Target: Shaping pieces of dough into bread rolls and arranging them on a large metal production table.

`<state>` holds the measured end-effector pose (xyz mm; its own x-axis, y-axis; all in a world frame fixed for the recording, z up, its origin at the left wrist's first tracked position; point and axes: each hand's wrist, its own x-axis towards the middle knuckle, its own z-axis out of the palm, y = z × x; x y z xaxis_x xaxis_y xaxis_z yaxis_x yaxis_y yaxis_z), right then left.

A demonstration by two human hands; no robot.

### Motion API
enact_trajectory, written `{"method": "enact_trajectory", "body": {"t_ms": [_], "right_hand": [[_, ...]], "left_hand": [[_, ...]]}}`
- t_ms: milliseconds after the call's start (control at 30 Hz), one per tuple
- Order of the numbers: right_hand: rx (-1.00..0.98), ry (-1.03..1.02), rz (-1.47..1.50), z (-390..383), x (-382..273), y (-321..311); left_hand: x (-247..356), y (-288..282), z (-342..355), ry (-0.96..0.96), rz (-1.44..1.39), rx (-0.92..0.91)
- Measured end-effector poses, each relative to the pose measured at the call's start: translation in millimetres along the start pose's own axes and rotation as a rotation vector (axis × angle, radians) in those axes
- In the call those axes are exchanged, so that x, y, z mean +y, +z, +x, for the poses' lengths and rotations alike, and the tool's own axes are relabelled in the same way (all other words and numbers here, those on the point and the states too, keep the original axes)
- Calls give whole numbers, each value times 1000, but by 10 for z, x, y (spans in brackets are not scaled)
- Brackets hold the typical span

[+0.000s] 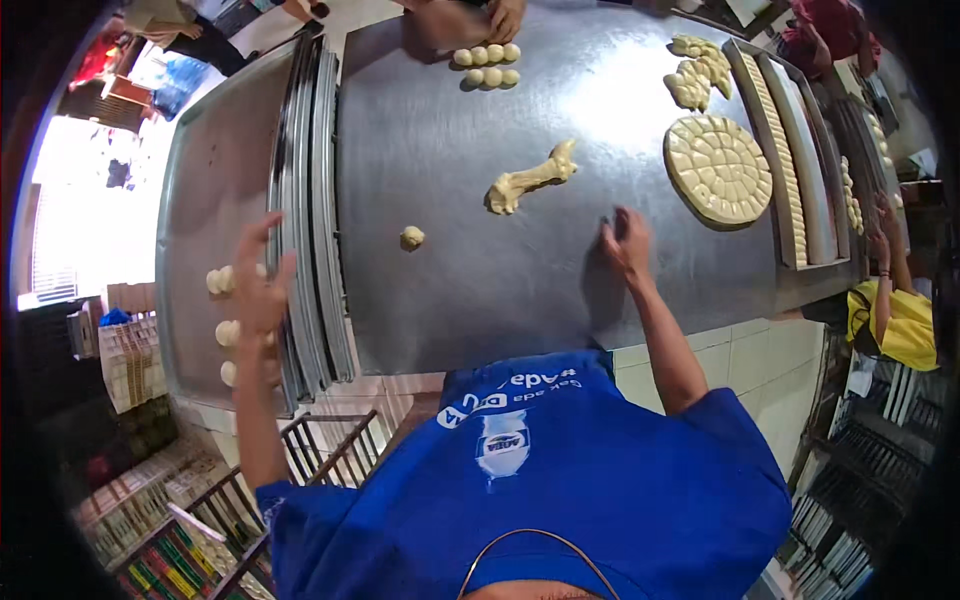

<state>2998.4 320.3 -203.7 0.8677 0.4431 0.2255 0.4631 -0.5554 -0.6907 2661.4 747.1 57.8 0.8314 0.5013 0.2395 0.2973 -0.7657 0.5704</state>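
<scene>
My left hand [263, 290] reaches over the large metal tray at the left, its fingers apart. Round pale dough balls [228, 333] sit on that tray beside and partly behind the hand; whether it touches any of them cannot be made out. Over the steel table, my right hand [628, 248] hovers with thumb and fingers apart and nothing between them. A stretched, twisted piece of dough [530, 183] lies ahead and to the left of it. One small dough ball [412, 237] rests alone on the table, between my two hands.
A flat dough round [718, 170] cut into pieces lies right on the steel table [470, 300], with dough lumps [697, 75] behind it. Small dough balls [487, 65] line the far side near another person's hands [465, 22]. Stacked tray edges [318, 220] stand left; a long tray [800, 262] holds dough rows.
</scene>
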Motion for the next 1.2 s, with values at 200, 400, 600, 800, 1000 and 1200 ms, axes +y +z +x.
{"method": "enact_trajectory", "body": {"t_ms": [200, 400, 600, 800, 1000, 1200], "right_hand": [[-73, -136, 110, 1407, 57, 892], [-580, -95, -3, 1459, -325, 612], [-520, 95, 440, 725, -909, -473], [-337, 343, 773, 330, -869, -1539], [765, -190, 912, 313, -1199, -2522], [-256, 221, 375, -54, -488, -790]], "left_hand": [[913, 1827, 469, 166, -276, -292], [940, 3411, 731, 137, -230, -284], [890, 3841, 679, 129, -491, -427], [867, 3356, 517, 267, -474, -383], [570, 3010, 266, -162, -623, -19], [1452, 2524, 223, -210, -967, 74]]}}
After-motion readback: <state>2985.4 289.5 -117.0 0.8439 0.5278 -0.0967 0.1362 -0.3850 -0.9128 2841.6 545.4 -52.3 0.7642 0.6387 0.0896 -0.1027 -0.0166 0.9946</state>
